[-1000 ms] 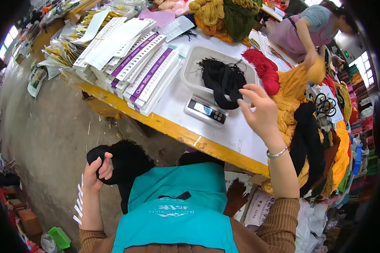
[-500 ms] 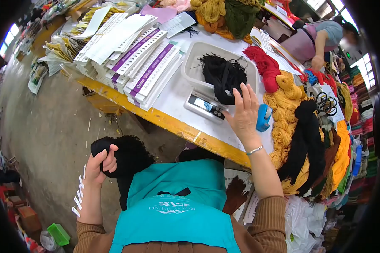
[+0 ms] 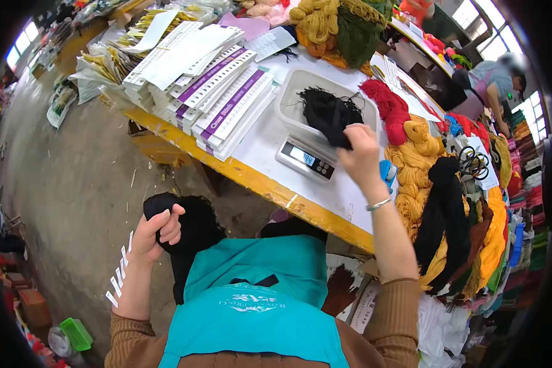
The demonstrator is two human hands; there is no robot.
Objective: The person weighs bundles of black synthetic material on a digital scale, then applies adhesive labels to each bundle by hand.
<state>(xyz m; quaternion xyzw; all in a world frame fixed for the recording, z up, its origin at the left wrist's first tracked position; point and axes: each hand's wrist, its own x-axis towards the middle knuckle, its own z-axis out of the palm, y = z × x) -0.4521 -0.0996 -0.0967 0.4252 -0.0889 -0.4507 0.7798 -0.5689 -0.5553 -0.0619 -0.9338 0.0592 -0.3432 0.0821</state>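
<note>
My left hand (image 3: 156, 232) is closed around a thick bundle of black thread (image 3: 196, 224), which hangs beside my lap. At the table, my right hand (image 3: 360, 156) has its fingers curled on the front right end of a black thread hank (image 3: 328, 110). That hank lies in a clear plastic tub (image 3: 283, 101), its end draped over the near rim. The tub sits on a small digital scale (image 3: 305, 161) with a lit display. A blue tape dispenser (image 3: 386, 172) stands partly hidden behind my right wrist.
Stacks of printed thread cards (image 3: 227, 107) stand left of the tub. Red yarn (image 3: 389, 110), tan yarn (image 3: 414, 147), a black skein (image 3: 443, 214) and black-handled scissors (image 3: 473, 162) lie to the right. A yellow table edge (image 3: 245, 178) runs before me. Another person (image 3: 487, 86) bends at the far right.
My right hand has gone from spread fingers to fingers curled on the black thread at the tub's rim. The scale's display has changed. My left hand keeps its bundle.
</note>
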